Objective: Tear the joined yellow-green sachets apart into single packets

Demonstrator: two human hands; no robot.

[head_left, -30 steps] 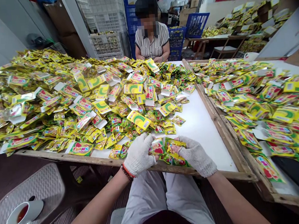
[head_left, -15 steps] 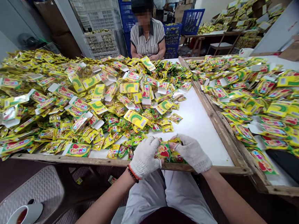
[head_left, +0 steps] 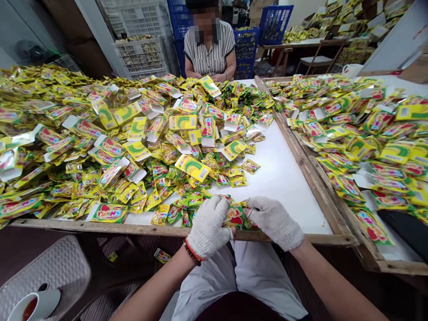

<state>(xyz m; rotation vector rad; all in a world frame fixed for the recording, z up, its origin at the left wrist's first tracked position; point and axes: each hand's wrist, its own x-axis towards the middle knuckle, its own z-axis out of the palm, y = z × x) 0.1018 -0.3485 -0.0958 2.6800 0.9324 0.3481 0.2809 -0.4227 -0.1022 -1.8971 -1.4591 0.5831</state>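
Observation:
My left hand (head_left: 209, 228), in a white knit glove, is closed on the left part of a small yellow-green carton (head_left: 235, 215) with a red heart print. The carton lies flat just inside the table's front edge. At its right end, the fingers of my gloved right hand (head_left: 276, 221) are pinched together on it; a bit of yellow wrapper shows by the fingertips. Small shiny candy packets (head_left: 161, 214) lie left of my left hand. Beyond them rises a large heap of such packets and open yellow cartons (head_left: 192, 167).
A wooden strip (head_left: 304, 162) divides the white tabletop (head_left: 276, 185); more cartons (head_left: 378, 151) cover the right section. A dark phone-like object (head_left: 419, 242) lies at the right. Left, a stool (head_left: 63, 253) bears a cup (head_left: 36, 311). A co-worker (head_left: 210, 51) sits opposite, before crates (head_left: 141, 54).
My right hand's fingertips have closed in at the carton's right end, where more of a packet showed before. My left hand stays on the carton. The view has shifted slightly.

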